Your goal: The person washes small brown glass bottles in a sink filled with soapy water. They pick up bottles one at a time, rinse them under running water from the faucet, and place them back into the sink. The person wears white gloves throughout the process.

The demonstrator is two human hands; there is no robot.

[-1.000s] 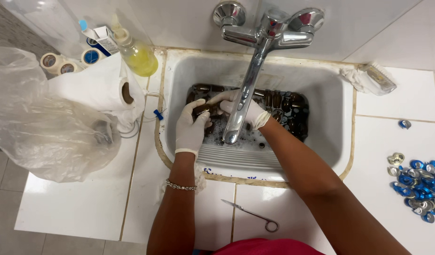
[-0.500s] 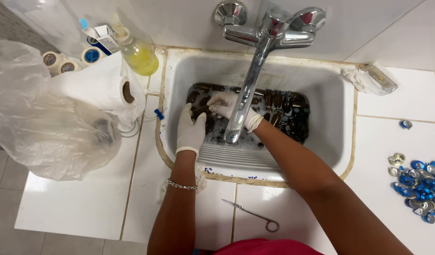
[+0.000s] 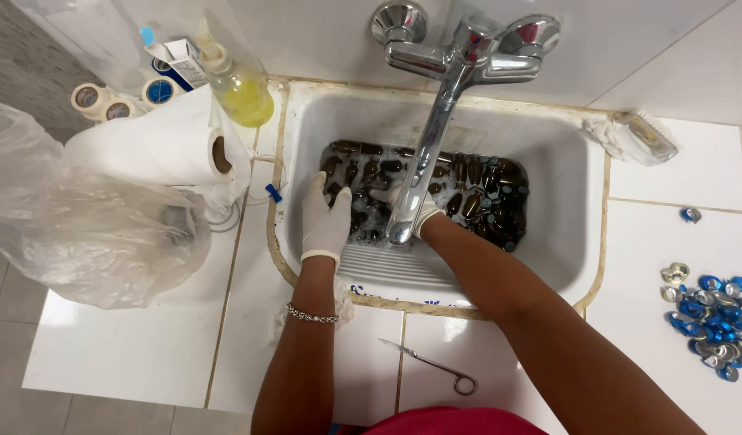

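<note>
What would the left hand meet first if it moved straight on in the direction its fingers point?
Probably the brown bottles lying in the sink. The left hand points up-picture into that pile, fingertips about at its near edge; whether they already touch is unclear.

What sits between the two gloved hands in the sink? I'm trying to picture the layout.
In the head view, the chrome tap spout hangs between the left hand and right hand, above small brown bottles in the sink.

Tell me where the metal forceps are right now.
In the head view, the metal forceps lie on the white tiled counter just in front of the sink, between the person's two forearms, touched by neither hand.
</note>
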